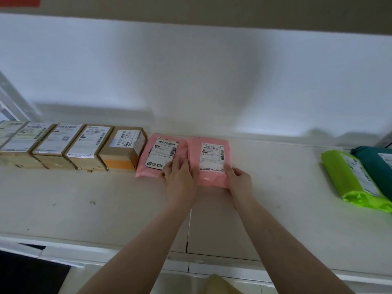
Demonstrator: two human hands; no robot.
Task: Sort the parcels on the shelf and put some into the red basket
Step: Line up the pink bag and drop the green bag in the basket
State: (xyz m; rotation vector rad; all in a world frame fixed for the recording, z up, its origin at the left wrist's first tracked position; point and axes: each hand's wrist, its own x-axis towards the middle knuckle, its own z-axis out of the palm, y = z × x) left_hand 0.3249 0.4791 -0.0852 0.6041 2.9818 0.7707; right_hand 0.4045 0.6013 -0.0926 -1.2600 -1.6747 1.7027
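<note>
**Two hands on the pink parcels**

Both forearms reach up from the bottom of the frame to the shelf (275, 177). The left hand (179, 177) lies flat, fingers straight, over the seam between the left pink parcel (148, 164) and the right pink parcel (209, 177) at centre. The right hand (238, 177) pinches the right parcel's lower right edge. Boxes (84, 145) line the left; a green parcel (350, 179) lies far right.

Parcel depot: labelled parcels (89, 143) lined along a white shelf (275, 187).

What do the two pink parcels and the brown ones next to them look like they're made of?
Pink parcels: apparently soft plastic mailer film, slightly glossy and wrinkled, with white paper labels. Brown parcels: likely matte cardboard boxes, judging by crisp edges and tape.
</note>
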